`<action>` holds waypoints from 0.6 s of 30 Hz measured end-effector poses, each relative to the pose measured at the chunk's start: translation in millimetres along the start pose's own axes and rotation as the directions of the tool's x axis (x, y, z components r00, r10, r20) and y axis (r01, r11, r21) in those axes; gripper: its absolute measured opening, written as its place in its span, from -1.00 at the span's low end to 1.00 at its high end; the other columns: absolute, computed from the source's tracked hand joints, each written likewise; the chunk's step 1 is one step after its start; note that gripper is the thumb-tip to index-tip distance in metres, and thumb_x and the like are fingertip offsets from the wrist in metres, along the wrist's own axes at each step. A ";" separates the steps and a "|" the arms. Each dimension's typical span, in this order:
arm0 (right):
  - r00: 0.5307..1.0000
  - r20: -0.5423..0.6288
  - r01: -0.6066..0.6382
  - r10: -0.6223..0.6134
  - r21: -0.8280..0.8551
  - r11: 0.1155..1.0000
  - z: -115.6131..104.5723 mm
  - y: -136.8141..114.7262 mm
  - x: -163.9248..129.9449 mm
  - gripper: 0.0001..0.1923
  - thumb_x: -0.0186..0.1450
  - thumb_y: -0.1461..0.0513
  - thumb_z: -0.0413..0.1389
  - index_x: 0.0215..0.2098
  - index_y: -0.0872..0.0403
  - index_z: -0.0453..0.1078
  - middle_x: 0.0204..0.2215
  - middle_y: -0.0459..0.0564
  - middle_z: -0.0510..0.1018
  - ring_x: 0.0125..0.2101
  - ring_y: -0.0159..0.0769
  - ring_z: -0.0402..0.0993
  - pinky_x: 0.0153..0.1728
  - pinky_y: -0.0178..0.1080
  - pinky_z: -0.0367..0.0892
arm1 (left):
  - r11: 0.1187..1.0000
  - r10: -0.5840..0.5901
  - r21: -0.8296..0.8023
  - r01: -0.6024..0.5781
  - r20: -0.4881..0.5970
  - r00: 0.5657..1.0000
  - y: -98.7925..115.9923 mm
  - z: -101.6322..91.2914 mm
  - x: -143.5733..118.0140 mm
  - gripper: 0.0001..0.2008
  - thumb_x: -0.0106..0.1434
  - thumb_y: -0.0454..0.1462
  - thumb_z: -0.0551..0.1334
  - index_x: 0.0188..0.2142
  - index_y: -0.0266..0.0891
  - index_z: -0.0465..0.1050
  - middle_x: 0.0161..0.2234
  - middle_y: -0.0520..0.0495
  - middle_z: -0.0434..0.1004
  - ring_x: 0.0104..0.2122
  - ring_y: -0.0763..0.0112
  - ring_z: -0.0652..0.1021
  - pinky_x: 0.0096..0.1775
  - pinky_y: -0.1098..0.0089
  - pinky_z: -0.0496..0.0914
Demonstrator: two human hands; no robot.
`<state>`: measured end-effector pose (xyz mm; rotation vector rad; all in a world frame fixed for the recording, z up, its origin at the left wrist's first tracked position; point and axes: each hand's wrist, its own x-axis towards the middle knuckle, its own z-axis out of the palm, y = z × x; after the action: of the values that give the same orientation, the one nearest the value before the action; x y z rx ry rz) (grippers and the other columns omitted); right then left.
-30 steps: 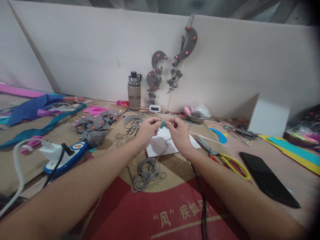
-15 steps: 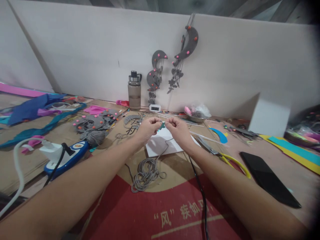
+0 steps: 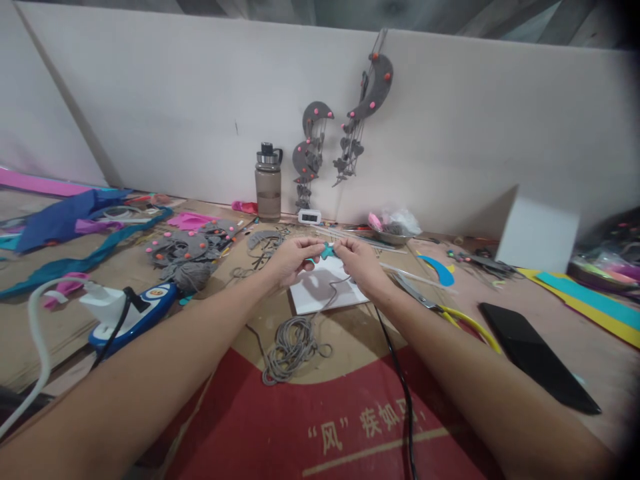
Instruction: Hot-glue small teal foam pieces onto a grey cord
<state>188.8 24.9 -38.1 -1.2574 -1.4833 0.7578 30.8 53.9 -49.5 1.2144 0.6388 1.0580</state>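
Observation:
My left hand [image 3: 291, 259] and my right hand [image 3: 363, 263] meet at the middle of the table, both pinching a small teal felt piece [image 3: 327, 251] between their fingertips. A grey string [image 3: 327, 298] runs down from under my right hand to a loose grey coil [image 3: 291, 345] on the cardboard nearer to me. Below the hands lies a white sheet [image 3: 320, 288].
Yellow-handled scissors [image 3: 453, 317] and a black phone [image 3: 537, 354] lie to the right. A blue-and-white glue gun [image 3: 125, 312], a grey yarn ball [image 3: 191, 273] and grey felt moons [image 3: 183, 247] lie to the left. A water bottle [image 3: 269, 183] stands by the wall, under hanging felt mobiles [image 3: 345, 117].
Both hands have dropped slightly toward the white sheet, still holding the teal piece together. The teal piece shows more between the fingers.

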 end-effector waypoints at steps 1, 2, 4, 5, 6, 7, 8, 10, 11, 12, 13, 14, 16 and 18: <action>1.000 -0.006 0.014 -0.014 -0.023 1.000 0.0 0.2 -0.3 -0.80 0.13 0.09 0.05 -0.51 0.06 0.29 -0.70 -0.22 0.20 -0.66 -0.46 0.05 -0.59 -0.33 -0.02 | 1.000 -0.002 0.022 0.003 -0.010 1.000 1.3 0.7 -0.8 -0.65 -0.10 -0.20 0.44 -0.33 -0.35 0.51 -0.54 0.01 0.38 -0.58 0.61 0.33 -0.61 0.55 0.10; 0.999 -0.012 0.036 -0.037 -0.052 0.998 0.1 0.4 -0.8 -0.81 0.14 0.10 0.04 -0.50 0.06 0.29 -0.68 -0.21 0.22 -0.64 -0.45 0.06 -0.58 -0.33 -0.01 | 0.999 0.000 0.054 0.001 -0.022 1.000 2.5 1.4 -1.7 -0.65 -0.10 -0.19 0.44 -0.34 -0.35 0.52 -0.54 0.00 0.39 -0.58 0.61 0.33 -0.61 0.55 0.10; 0.995 -0.022 0.095 -0.099 -0.116 0.989 0.2 1.0 -2.1 -0.82 0.14 0.12 0.04 -0.48 0.07 0.30 -0.65 -0.19 0.24 -0.61 -0.44 0.10 -0.56 -0.33 0.01 | 0.990 0.015 0.141 -0.008 -0.045 0.999 4.5 2.4 -3.2 -0.67 -0.09 -0.16 0.42 -0.36 -0.34 0.52 -0.57 0.04 0.35 -0.61 0.62 0.28 -0.62 0.54 0.06; 0.991 -0.025 0.125 -0.130 -0.147 0.981 0.3 1.4 -2.7 -0.82 0.15 0.12 0.04 -0.47 0.08 0.31 -0.64 -0.19 0.25 -0.60 -0.44 0.11 -0.55 -0.33 0.02 | 0.981 0.026 0.192 -0.015 -0.053 0.998 5.3 2.7 -3.8 -0.68 -0.07 -0.15 0.40 -0.36 -0.33 0.52 -0.61 0.07 0.31 -0.64 0.64 0.24 -0.62 0.54 0.02; 0.987 -0.025 0.151 -0.158 -0.173 0.973 0.4 1.8 -3.4 -0.82 0.15 0.13 0.04 -0.46 0.08 0.32 -0.63 -0.18 0.26 -0.59 -0.43 0.12 -0.54 -0.33 0.02 | 0.969 0.037 0.244 -0.022 -0.057 0.998 5.9 2.8 -4.3 -0.69 -0.05 -0.13 0.39 -0.37 -0.32 0.52 -0.64 0.10 0.27 -0.66 0.65 0.19 -0.63 0.53 -0.02; 0.983 -0.024 0.172 -0.180 -0.194 0.966 0.7 2.3 -4.0 -0.83 0.16 0.13 0.03 -0.46 0.08 0.32 -0.63 -0.18 0.27 -0.58 -0.42 0.12 -0.53 -0.33 0.03 | 0.955 0.050 0.294 -0.030 -0.061 0.997 6.5 2.8 -4.7 -0.70 -0.03 -0.12 0.37 -0.37 -0.32 0.52 -0.66 0.12 0.25 -0.67 0.66 0.15 -0.63 0.52 -0.05; 0.980 -0.022 0.187 -0.196 -0.211 0.960 1.0 2.8 -4.6 -0.83 0.17 0.13 0.03 -0.45 0.08 0.32 -0.62 -0.17 0.27 -0.57 -0.42 0.13 -0.52 -0.33 0.04 | 0.940 0.065 0.338 -0.039 -0.066 0.996 7.1 2.8 -5.0 -0.71 -0.01 -0.12 0.35 -0.38 -0.31 0.52 -0.66 0.13 0.24 -0.68 0.66 0.13 -0.63 0.51 -0.05; 0.975 -0.016 0.213 -0.223 -0.238 0.948 1.8 3.9 -5.5 -0.83 0.18 0.14 0.02 -0.44 0.08 0.32 -0.61 -0.16 0.29 -0.56 -0.41 0.14 -0.51 -0.33 0.04 | 0.906 0.111 0.416 -0.075 -0.063 0.992 8.6 2.9 -5.6 -0.73 0.01 -0.13 0.32 -0.39 -0.32 0.51 -0.62 0.09 0.33 -0.66 0.64 0.18 -0.60 0.51 0.02; 0.971 -0.011 0.227 -0.237 -0.249 0.942 2.3 4.5 -5.8 -0.84 0.19 0.15 0.02 -0.43 0.07 0.33 -0.61 -0.16 0.29 -0.56 -0.41 0.15 -0.51 -0.33 0.04 | 0.888 0.141 0.448 -0.104 -0.051 0.989 9.4 3.0 -5.8 -0.75 0.01 -0.15 0.31 -0.40 -0.32 0.51 -0.58 0.06 0.38 -0.63 0.62 0.23 -0.57 0.51 0.07; 0.968 -0.007 0.241 -0.251 -0.257 0.936 2.8 5.1 -6.1 -0.84 0.19 0.15 0.01 -0.43 0.07 0.33 -0.61 -0.16 0.30 -0.55 -0.40 0.15 -0.50 -0.33 0.05 | 0.868 0.172 0.478 -0.136 -0.033 0.985 10.2 3.0 -6.0 -0.77 0.01 -0.17 0.30 -0.42 -0.32 0.50 -0.55 0.04 0.42 -0.59 0.60 0.28 -0.53 0.50 0.12; 0.964 -0.003 0.255 -0.265 -0.264 0.930 3.3 5.6 -6.3 -0.85 0.19 0.16 0.01 -0.43 0.07 0.33 -0.60 -0.15 0.31 -0.55 -0.40 0.15 -0.50 -0.33 0.05 | 0.847 0.200 0.505 -0.167 -0.011 0.980 10.9 2.9 -6.1 -0.78 0.00 -0.18 0.30 -0.43 -0.33 0.49 -0.53 0.02 0.44 -0.56 0.58 0.32 -0.50 0.50 0.16; 0.961 0.000 0.265 -0.275 -0.269 0.926 3.9 6.1 -6.4 -0.85 0.20 0.16 0.01 -0.43 0.07 0.33 -0.60 -0.15 0.31 -0.55 -0.40 0.15 -0.49 -0.33 0.05 | 0.825 0.221 0.531 -0.192 0.009 0.975 11.4 2.7 -6.2 -0.80 0.00 -0.20 0.29 -0.45 -0.33 0.48 -0.52 0.02 0.45 -0.54 0.57 0.34 -0.47 0.49 0.18; 0.959 0.006 0.274 -0.284 -0.275 0.922 4.8 7.1 -6.6 -0.85 0.20 0.17 0.01 -0.44 0.07 0.32 -0.60 -0.15 0.30 -0.54 -0.40 0.15 -0.48 -0.33 0.05 | 0.788 0.246 0.575 -0.219 0.033 0.969 11.9 2.2 -6.1 -0.81 0.01 -0.21 0.28 -0.45 -0.33 0.48 -0.52 0.02 0.45 -0.53 0.56 0.35 -0.45 0.49 0.19; 0.960 0.011 0.272 -0.280 -0.278 0.921 5.1 7.7 -6.7 -0.84 0.21 0.16 0.01 -0.45 0.07 0.32 -0.61 -0.16 0.30 -0.54 -0.40 0.15 -0.48 -0.33 0.05 | 0.767 0.252 0.601 -0.224 0.039 0.967 11.8 1.8 -5.7 -0.81 0.01 -0.21 0.26 -0.45 -0.33 0.48 -0.52 0.02 0.44 -0.53 0.56 0.34 -0.45 0.48 0.18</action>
<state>186.1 21.2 -48.6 -1.2199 -1.7413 0.3505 26.4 48.0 -38.5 1.8754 0.9162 1.1318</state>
